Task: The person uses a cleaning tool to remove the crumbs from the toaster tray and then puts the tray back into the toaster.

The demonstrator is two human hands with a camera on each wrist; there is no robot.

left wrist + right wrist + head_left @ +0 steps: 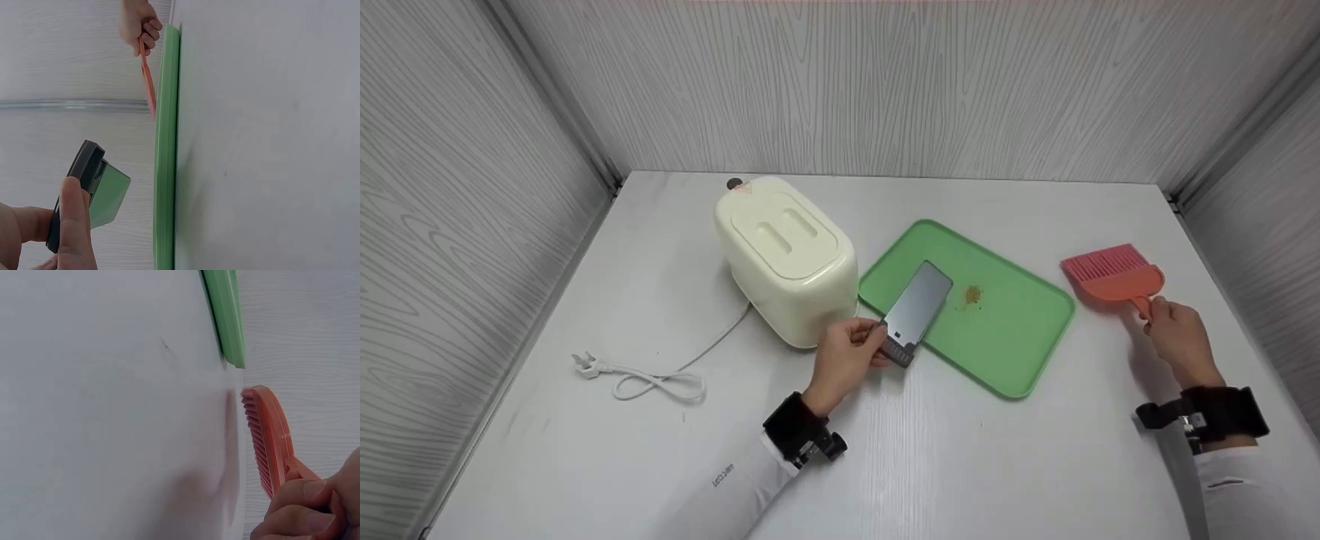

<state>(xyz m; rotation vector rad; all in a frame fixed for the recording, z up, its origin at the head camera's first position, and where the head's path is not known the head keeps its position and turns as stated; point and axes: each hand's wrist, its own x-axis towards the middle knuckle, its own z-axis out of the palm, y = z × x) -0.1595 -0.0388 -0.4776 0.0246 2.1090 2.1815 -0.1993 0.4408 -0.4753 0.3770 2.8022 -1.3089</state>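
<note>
My left hand (844, 358) pinches the dark end of a flat metal crumb tray (919, 300). Its shiny plate slants over the near left edge of a green tray (1005, 352). In the left wrist view the thumb and fingers grip the dark end piece (84, 166), held up off the table. A small heap of brown crumbs (973, 295) lies on the green tray. Off to the right, my right hand (1179, 339) holds an orange brush (1125, 283) by its handle. The pink bristles (257, 444) stand just above the table in the right wrist view, close to the tray's corner.
A cream toaster (829, 300) with its lid on stands left of the green tray, close against its corner. Its white cord (656, 381) is looped on the table, ending in a plug (585, 366). Grey wood-grain panels (885, 90) enclose the back and sides.
</note>
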